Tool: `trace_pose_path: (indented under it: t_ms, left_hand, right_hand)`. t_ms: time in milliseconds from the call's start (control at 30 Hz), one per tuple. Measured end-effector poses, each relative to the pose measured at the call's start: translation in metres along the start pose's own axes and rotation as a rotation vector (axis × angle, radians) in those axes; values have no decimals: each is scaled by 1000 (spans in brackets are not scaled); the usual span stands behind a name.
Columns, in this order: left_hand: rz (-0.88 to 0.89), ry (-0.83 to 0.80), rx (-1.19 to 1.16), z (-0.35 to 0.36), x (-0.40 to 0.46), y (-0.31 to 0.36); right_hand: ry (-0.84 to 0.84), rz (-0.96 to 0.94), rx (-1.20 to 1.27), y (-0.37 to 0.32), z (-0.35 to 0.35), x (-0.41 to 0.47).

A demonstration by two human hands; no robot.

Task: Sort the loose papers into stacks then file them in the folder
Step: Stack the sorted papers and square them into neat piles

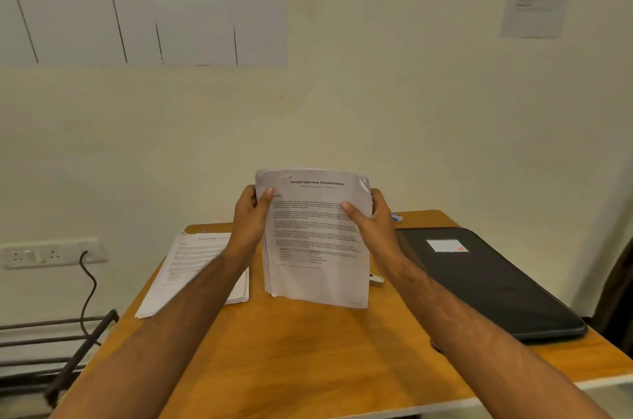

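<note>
- Both hands up over the desk point(308, 350): left hand point(251, 218) and right hand point(371, 218) each pinch a side edge of the held sheaf point(317, 247), thumbs on the front page.
- Sheaf is upright, bottom edge just above or on the desk; can't tell which.
- Likely light and floppy, with slippery sheets that fan out; gripping both long edges keeps them square.
- Second stack point(198, 267) lies flat on the left, closed folder point(486, 278) on the right.

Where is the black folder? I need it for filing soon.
In the head view, the black folder lies closed on the wooden table's right side, just right of the right hand.
</note>
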State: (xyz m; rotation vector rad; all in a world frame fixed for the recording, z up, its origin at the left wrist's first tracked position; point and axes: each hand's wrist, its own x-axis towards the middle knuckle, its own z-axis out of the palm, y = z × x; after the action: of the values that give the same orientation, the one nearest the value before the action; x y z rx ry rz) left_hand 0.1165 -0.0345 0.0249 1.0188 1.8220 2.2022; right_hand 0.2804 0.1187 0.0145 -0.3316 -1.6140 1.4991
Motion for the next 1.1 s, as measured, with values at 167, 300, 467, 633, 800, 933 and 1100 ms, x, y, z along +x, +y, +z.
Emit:
trace_pose_path:
  t_ms: [167,300,467,633,800,933,1100]
  left_hand:
    - [24,-31,41,5,-3,5]
    - [131,-77,71,9,-5,16]
    - [386,-133,242,5,4,22]
    - [410,-112,296,0,5,17]
    - [436,-109,315,-10,13,15]
    - [461,-139,342,-15,16,15]
    - [542,-174,358,-19,18,17]
  right_hand:
    - [1,-62,-106,-13,-1,9]
    - [-9,-162,-177,-26,3,15]
    - [-48,-296,-309,-37,4,20]
    - [-111,-373,-448,-35,0,27]
    - [-138,-366,-499,-35,-15,36]
    - [-209,-379,-527,-42,-31,44]
    - [-312,-374,-551,-55,-45,50]
